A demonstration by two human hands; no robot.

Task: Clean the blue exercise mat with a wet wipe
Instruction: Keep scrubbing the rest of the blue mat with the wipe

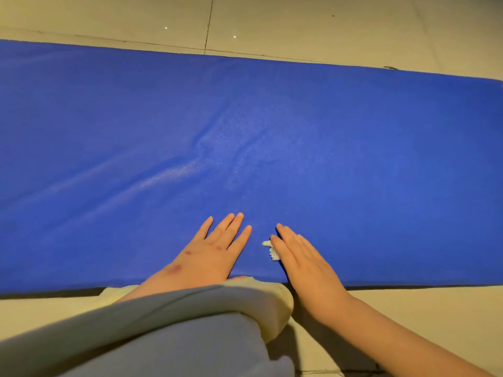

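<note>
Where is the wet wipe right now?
The wet wipe lies under the right hand on the blue mat, near its front edge, beside the left hand.

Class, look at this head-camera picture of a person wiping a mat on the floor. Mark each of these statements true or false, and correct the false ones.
1. The white wet wipe lies under the right hand. True.
2. The left hand is clenched in a fist. False: it lies flat with fingers spread on the blue foam exercise mat.
3. The mat lies on a pale tiled floor. True.
4. Both hands rest near the mat's far edge. False: they rest near its near edge.
</note>
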